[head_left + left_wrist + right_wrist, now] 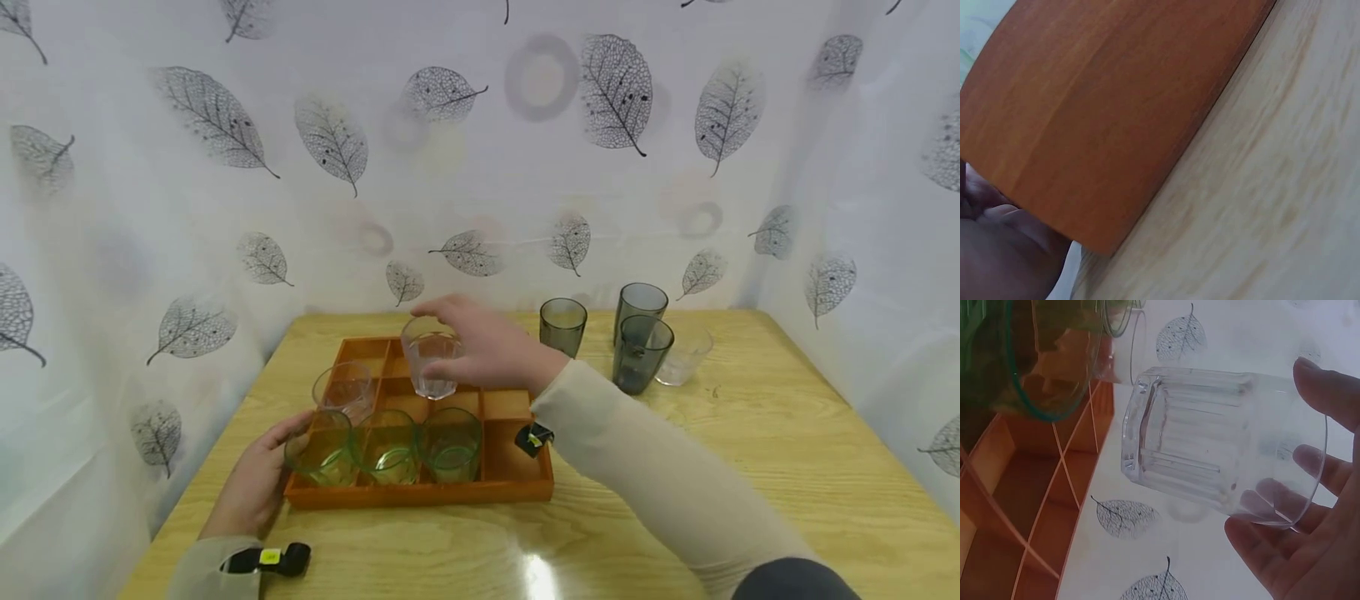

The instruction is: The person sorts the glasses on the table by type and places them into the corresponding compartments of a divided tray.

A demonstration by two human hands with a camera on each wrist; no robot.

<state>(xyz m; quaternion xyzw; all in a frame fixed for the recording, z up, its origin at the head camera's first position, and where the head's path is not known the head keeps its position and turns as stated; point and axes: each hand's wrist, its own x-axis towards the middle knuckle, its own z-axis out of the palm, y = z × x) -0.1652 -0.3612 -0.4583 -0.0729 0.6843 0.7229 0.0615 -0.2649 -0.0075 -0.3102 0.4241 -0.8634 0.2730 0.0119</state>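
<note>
My right hand (491, 346) grips a clear tumbler (1210, 444) near its rim, the thumb and fingers on opposite sides. The tumbler hangs upright over the back part of a brown wooden tray (420, 493) divided into compartments. Against the tray's left side rests my left hand (255, 479), its fingertips at the rim and partly hidden behind a green glass (322, 454). Beside that one, another green glass (387, 450) and a third green glass (452, 450) stand along the front row. Behind them at the left is a second clear glass (345, 392).
Right of the tray stand a grey glass (562, 321), partly behind my right wrist, another grey glass (641, 304) and a darker grey glass (641, 358). A clear glass (682, 358) is next to them. A leaf-patterned curtain (480, 167) hangs behind the wooden table (787, 450).
</note>
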